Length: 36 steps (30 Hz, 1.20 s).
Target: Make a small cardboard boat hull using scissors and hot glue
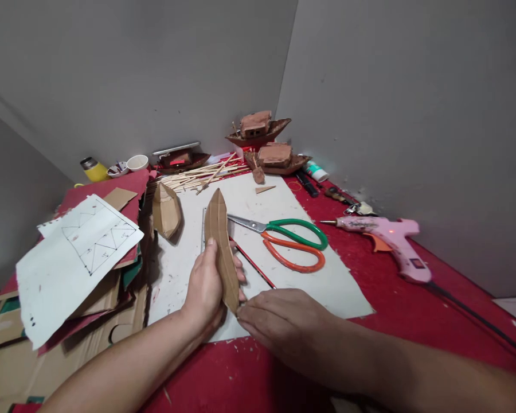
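Observation:
A long, pointed cardboard boat piece (222, 246) stands slanted over the white sheet, its tip pointing away. My left hand (206, 281) is wrapped round its lower half, thumb on the left side and fingertips showing on the right. My right hand (284, 324) has its fingers pressed together at the near tip of the piece; what they pinch is hidden. Just right of the piece lie scissors (292, 244) with green and orange handles, and a red pencil (255, 265). A smaller cardboard boat hull (167, 211) rests to the left.
Cardboard scraps (98, 321) and a paper drawing (79, 258) are piled left. Several wooden sticks (198, 175) and finished model boats (258, 127) sit at the back, by a cup (137, 163) and yellow bottle (94, 170). A pink glue gun (382, 232) with a cable lies right.

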Each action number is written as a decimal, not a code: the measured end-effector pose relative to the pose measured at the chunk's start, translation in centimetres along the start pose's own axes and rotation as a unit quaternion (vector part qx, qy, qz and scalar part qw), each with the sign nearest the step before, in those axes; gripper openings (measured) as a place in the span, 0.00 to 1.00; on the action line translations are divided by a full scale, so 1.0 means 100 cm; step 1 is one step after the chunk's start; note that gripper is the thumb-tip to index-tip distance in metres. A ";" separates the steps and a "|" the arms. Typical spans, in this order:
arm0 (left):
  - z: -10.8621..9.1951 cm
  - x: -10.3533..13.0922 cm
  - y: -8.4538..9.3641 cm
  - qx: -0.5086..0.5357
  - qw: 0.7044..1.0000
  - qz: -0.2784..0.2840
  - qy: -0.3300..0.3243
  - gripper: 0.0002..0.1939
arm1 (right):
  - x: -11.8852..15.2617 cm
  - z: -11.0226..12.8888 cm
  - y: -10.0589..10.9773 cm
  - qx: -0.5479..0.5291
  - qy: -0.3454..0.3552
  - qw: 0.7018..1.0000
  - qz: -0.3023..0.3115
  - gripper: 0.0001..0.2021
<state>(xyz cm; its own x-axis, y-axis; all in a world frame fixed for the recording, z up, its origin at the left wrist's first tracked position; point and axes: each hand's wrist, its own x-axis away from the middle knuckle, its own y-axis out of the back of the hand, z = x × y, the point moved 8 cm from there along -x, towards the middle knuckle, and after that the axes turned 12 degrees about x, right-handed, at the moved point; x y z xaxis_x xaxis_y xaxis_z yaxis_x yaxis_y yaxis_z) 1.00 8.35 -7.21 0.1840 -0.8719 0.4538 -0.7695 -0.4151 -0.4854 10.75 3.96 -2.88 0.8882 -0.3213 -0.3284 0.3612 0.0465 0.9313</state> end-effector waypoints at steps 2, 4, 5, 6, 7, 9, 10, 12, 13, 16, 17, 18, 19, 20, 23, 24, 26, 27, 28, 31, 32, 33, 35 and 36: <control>-0.001 0.000 0.001 0.001 1.000 0.000 -0.003 0.21 | 0.000 0.001 0.000 0.000 0.001 1.000 0.005 0.09; -0.001 -0.001 0.001 0.001 1.000 -0.001 -0.006 0.21 | 0.000 0.002 0.000 -0.002 0.003 1.000 0.010 0.10; -0.001 -0.001 0.000 0.001 1.000 -0.002 -0.007 0.21 | -0.001 0.002 0.000 -0.003 0.003 1.000 0.012 0.10; 0.000 -0.001 0.000 0.001 1.000 -0.003 -0.007 0.21 | -0.001 0.002 0.000 -0.005 0.002 1.000 0.014 0.10; 0.000 -0.001 0.000 0.001 1.000 -0.004 -0.007 0.21 | -0.002 0.002 0.000 -0.007 0.002 1.000 0.016 0.10; 0.000 -0.001 0.000 0.000 1.000 -0.005 -0.007 0.21 | -0.003 0.002 0.001 -0.010 -0.004 1.000 0.012 0.11; 0.001 -0.001 0.000 -0.001 1.000 -0.005 -0.006 0.21 | -0.004 0.002 0.001 -0.011 -0.004 1.000 0.009 0.11; 0.001 -0.001 0.001 -0.004 1.000 -0.008 -0.007 0.21 | -0.005 0.003 0.001 -0.014 0.000 1.000 -0.006 0.12; 0.001 -0.001 0.001 -0.005 1.000 -0.009 -0.008 0.21 | -0.005 0.003 0.001 -0.016 0.001 1.000 -0.012 0.12; 0.002 -0.001 0.002 -0.006 1.000 -0.007 -0.013 0.21 | -0.006 0.003 -0.002 -0.021 -0.002 1.000 -0.012 0.10; 0.002 -0.001 0.002 -0.006 1.000 -0.005 -0.014 0.21 | -0.006 0.002 -0.003 -0.023 -0.007 1.000 -0.010 0.10; 0.002 -0.001 0.002 -0.006 1.000 -0.003 -0.016 0.21 | -0.006 0.001 -0.004 -0.025 -0.013 1.000 -0.009 0.09; 0.002 -0.001 0.002 -0.006 1.000 -0.002 -0.018 0.21 | -0.006 0.001 -0.004 -0.027 -0.019 0.999 -0.010 0.09; 0.002 -0.001 0.002 -0.006 1.000 0.000 -0.020 0.21 | -0.006 0.000 -0.004 -0.030 -0.026 0.999 -0.013 0.09; 0.002 -0.001 0.001 -0.012 1.000 0.003 -0.024 0.21 | -0.005 -0.001 -0.004 -0.036 -0.047 0.998 -0.023 0.10; 0.002 0.000 0.001 -0.016 1.000 0.004 -0.024 0.21 | -0.004 -0.001 -0.004 -0.042 -0.051 0.997 -0.028 0.10; 0.002 0.000 0.000 -0.028 0.999 0.011 -0.023 0.23 | -0.003 -0.003 -0.003 -0.066 -0.067 0.994 -0.052 0.10; 0.002 0.000 -0.001 -0.034 0.999 0.018 -0.022 0.23 | -0.003 -0.005 -0.002 -0.083 -0.078 0.991 -0.069 0.10; 0.003 0.000 -0.002 -0.038 0.999 0.025 -0.022 0.23 | -0.002 -0.007 -0.001 -0.102 -0.090 0.987 -0.086 0.10; 0.005 0.000 -0.004 -0.055 0.997 0.046 -0.023 0.24 | -0.001 -0.012 -0.001 -0.145 -0.118 0.975 -0.122 0.11; 0.005 -0.001 -0.004 -0.063 0.997 0.049 -0.023 0.24 | -0.001 -0.014 -0.001 -0.152 -0.124 0.972 -0.127 0.11; 0.006 -0.001 -0.004 -0.071 0.996 0.049 -0.022 0.24 | -0.001 -0.014 -0.002 -0.154 -0.128 0.971 -0.128 0.11; 0.008 -0.001 -0.003 -0.084 0.995 0.049 -0.014 0.25 | -0.001 -0.015 -0.003 -0.151 -0.129 0.973 -0.119 0.10; 0.008 -0.001 -0.003 -0.088 0.995 0.049 -0.010 0.25 | -0.001 -0.015 -0.004 -0.146 -0.129 0.975 -0.110 0.10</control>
<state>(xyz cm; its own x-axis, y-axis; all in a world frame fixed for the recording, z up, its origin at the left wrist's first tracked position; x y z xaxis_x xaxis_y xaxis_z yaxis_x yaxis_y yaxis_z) 1.73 8.39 -7.75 0.1127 -0.9115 0.3954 -0.8791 -0.2770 -0.3878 10.97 5.38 -3.43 0.6931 -0.5790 -0.4293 0.6337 0.2057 0.7458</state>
